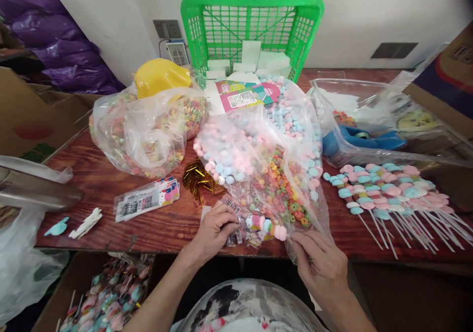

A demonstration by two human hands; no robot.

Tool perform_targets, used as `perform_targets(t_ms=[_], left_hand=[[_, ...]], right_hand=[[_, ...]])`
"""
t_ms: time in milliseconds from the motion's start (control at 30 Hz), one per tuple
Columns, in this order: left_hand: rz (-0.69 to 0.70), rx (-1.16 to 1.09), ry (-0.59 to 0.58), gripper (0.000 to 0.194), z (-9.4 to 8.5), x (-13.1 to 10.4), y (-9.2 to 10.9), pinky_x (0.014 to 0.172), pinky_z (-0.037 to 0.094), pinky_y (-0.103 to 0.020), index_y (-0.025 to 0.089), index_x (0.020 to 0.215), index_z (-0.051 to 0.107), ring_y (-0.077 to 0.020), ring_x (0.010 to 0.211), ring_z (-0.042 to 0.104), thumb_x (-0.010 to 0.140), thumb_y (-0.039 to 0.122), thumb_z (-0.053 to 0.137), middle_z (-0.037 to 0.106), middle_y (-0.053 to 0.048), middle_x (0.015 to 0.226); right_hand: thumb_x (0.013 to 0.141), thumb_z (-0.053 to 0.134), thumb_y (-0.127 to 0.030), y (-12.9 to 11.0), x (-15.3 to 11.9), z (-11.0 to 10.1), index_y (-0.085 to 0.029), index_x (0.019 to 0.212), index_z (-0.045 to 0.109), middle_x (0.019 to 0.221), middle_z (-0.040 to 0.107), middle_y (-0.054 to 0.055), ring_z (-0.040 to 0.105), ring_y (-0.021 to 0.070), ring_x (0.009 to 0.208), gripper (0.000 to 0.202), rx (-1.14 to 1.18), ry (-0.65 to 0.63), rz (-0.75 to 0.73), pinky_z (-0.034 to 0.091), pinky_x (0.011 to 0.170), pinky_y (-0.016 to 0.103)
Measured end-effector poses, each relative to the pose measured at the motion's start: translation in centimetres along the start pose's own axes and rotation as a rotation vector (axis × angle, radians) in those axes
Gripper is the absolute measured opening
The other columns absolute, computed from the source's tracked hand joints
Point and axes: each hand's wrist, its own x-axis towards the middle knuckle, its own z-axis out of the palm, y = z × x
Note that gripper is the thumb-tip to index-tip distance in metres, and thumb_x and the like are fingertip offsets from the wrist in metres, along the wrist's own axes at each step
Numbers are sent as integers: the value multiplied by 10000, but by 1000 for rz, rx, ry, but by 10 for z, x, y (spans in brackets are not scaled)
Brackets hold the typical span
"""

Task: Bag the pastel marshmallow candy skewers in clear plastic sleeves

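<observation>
A marshmallow skewer in pink, white and blue lies between my hands at the table's front edge, its left part inside a small printed clear bag. My left hand has its thumb and fingers pinched together at that bag. At the skewer's pink right end, the fingers of my right hand are closed; the stick itself is hidden by them. Just behind are a clear bag of fruit-coloured candy rings and a large bag of pink and blue marshmallows. Gold twist ties lie left of these.
Finished skewers are piled at right, before a clear plastic bin. Printed bags lie at left, near a bag of rings. A green basket stands behind. Below the table, a box holds wrapped skewers.
</observation>
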Motion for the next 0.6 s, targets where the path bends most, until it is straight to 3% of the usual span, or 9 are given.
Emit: perform_targets(t_ms=[167,267,400,500,600], left_hand=[[12,7,21,125,1,0,2,691,449,-274,161,776,672,-142,743,569,870,198,599,623,-37,789],[-2,75,64,94,1,-1,5,710,471,-297,168,863,666,-161,776,578,843,258,648,638,-53,846],[59,330,123,516,3,-4,9,886,471,-441,177,1233,552,-276,1066,520,759,286,727,588,-136,1173],[176,516,49,527,6,-4,11,1018,366,-551,184,1263,532,-332,1221,399,752,129,646,511,-150,1309],[255,529,-33,423,9,-1,13,1042,333,-569,184,1167,564,-321,1243,385,764,57,560,533,-133,1293]], right_hand=[[891,491,-104,-8,6,11,-177,874,656,765,663,54,623,165,718,181,-27,-161,-65,480,697,285],[902,480,-118,-5,7,12,-177,890,657,780,667,58,622,168,743,187,-58,-171,-64,466,713,290],[898,500,-110,-1,7,7,-185,929,646,832,678,59,622,177,795,166,-24,-144,-76,469,758,304],[891,495,-92,-3,7,4,-181,923,638,821,672,56,618,172,775,171,25,-154,-79,470,758,307],[886,497,-89,-6,7,5,-184,916,639,804,672,48,621,163,751,173,40,-131,-75,472,743,302]])
